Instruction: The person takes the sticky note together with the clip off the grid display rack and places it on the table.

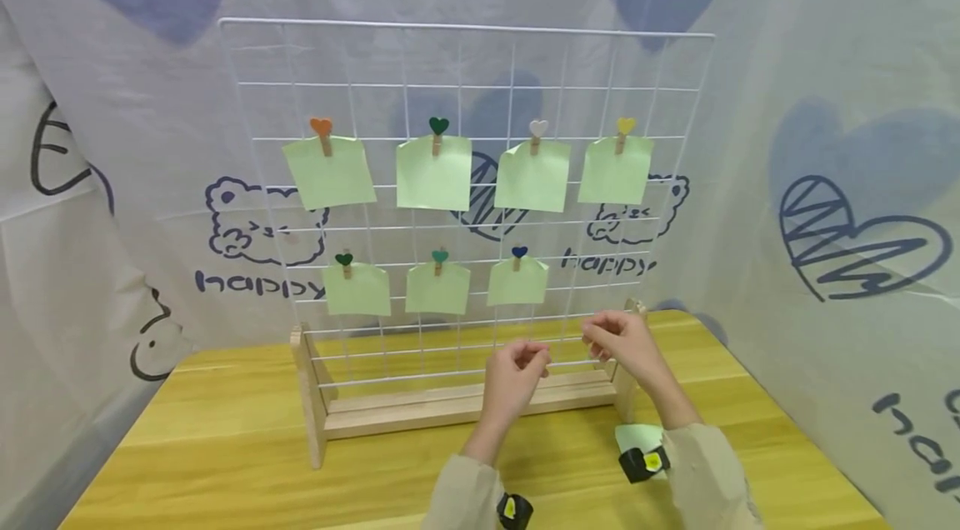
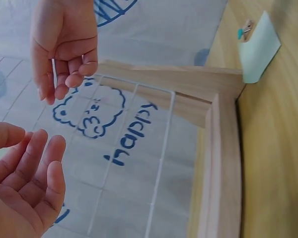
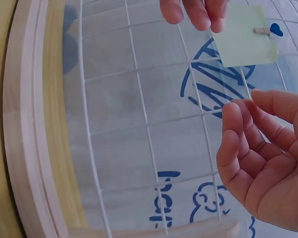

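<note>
My left hand (image 1: 512,380) hovers in front of the lower part of a white wire grid (image 1: 465,226), thumb near the index finger. To its right and a little higher is my right hand (image 1: 621,338), fingers bent loosely, by the grid's lower right corner. No object shows between the fingers of either hand. Pale green paper notes hang on the grid in two rows, each under a small heart clothespin. The blue-heart clothespin (image 1: 519,255) holds the lower row's rightmost note (image 1: 517,284), nearest my hands. Another green note (image 2: 258,49) lies on the table with a teal-heart clothespin (image 2: 244,32).
A wooden stand (image 1: 405,420) holds the grid upright on the yellow wood-grain table (image 1: 225,430). White cloth (image 1: 825,30) with blue hearts and drawn bears hangs behind and at both sides. My right forearm partly covers the note on the table.
</note>
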A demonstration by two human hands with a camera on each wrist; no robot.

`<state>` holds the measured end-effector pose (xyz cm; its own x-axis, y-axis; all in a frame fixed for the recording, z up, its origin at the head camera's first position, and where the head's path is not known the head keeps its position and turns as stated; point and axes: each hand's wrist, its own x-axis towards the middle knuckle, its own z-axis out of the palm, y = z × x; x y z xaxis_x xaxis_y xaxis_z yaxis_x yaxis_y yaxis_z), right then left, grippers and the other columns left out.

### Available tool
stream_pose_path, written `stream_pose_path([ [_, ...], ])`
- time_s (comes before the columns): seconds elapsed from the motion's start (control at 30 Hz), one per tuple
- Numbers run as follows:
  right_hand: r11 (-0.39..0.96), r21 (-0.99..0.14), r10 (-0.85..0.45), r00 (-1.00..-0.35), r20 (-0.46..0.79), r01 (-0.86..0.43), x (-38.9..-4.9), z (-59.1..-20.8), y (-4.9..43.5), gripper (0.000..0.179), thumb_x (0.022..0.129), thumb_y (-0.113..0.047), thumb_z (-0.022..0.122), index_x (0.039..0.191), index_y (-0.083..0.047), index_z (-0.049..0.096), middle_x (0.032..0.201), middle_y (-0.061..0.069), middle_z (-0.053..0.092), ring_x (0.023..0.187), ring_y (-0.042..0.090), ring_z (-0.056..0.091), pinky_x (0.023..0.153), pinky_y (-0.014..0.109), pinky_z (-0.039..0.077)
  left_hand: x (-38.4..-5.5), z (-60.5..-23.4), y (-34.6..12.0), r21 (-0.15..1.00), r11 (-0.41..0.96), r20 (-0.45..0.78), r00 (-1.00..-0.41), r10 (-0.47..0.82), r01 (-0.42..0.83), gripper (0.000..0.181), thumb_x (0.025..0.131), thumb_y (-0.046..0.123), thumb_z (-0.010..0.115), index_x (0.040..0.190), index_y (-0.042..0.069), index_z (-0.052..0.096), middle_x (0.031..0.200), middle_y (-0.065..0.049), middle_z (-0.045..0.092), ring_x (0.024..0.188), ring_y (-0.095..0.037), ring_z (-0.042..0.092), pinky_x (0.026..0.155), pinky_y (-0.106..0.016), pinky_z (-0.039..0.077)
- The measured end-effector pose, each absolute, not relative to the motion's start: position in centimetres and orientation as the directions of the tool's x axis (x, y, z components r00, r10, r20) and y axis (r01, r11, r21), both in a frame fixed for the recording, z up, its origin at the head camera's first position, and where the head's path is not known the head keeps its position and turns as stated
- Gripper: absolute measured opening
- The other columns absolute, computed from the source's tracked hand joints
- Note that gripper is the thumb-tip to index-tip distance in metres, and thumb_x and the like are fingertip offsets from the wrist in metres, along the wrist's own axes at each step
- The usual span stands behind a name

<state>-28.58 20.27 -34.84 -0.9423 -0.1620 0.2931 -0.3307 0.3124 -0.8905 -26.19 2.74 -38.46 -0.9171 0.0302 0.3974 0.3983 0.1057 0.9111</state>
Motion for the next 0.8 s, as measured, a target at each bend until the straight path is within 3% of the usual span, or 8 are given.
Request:
stream_pose_path([
  [0.17, 0.306, -0.883, -0.177, -0.933, 0.314, -0.355, -28.8, -33.9, 19.7, 0.022, 0.086, -0.005, 0.056, 0.092, 0.016, 0.056, 0.073, 0.011, 0.060, 0.055, 0.012, 0.055, 0.050, 0.025, 0.048, -25.4, -36.5, 2.1, 0.908, 0.091, 0.410, -0.912, 0.012, 0.409, 0.008, 0.082, 0.001, 0.058, 0.084, -0.005, 0.064, 0.071, -0.011, 0.061, 0.063, -0.027, 0.059, 0.049, -0.018, 0.043],
  [0.4, 0.327, -0.867, -0.187, -0.925, 0.330, -0.376, -28.9, -32.6, 18.8, 0.021, 0.087, -0.009, 0.057, 0.091, 0.011, 0.059, 0.072, 0.007, 0.060, 0.057, 0.017, 0.056, 0.051, 0.027, 0.049, -26.3, -35.8, 1.3, 0.861, 0.174, 0.488, -0.873, -0.010, 0.479, 0.009, 0.082, 0.006, 0.059, 0.083, -0.001, 0.065, 0.070, -0.007, 0.062, 0.061, -0.011, 0.055, 0.052, -0.020, 0.045],
  [0.53, 0.336, -0.852, -0.180, -0.915, 0.362, -0.402, -29.0, -32.0, 18.4, 0.020, 0.087, -0.011, 0.056, 0.090, 0.009, 0.060, 0.074, 0.013, 0.060, 0.056, 0.017, 0.055, 0.052, 0.028, 0.049, -26.4, -35.0, 1.0, 0.839, 0.223, 0.515, -0.856, -0.029, 0.497, 0.010, 0.082, 0.008, 0.060, 0.083, 0.001, 0.066, 0.072, -0.004, 0.062, 0.065, -0.012, 0.055, 0.055, -0.021, 0.045],
  [0.8, 0.291, -0.837, -0.139, -0.886, 0.442, -0.464, -29.2, -30.3, 17.4, 0.020, 0.087, -0.010, 0.056, 0.089, 0.009, 0.059, 0.073, 0.017, 0.060, 0.053, 0.014, 0.054, 0.050, 0.025, 0.048, -26.5, -34.0, 0.0, 0.801, 0.257, 0.571, -0.819, -0.056, 0.541, 0.011, 0.082, 0.009, 0.059, 0.083, 0.001, 0.066, 0.074, -0.004, 0.062, 0.067, -0.014, 0.054, 0.050, -0.018, 0.041],
])
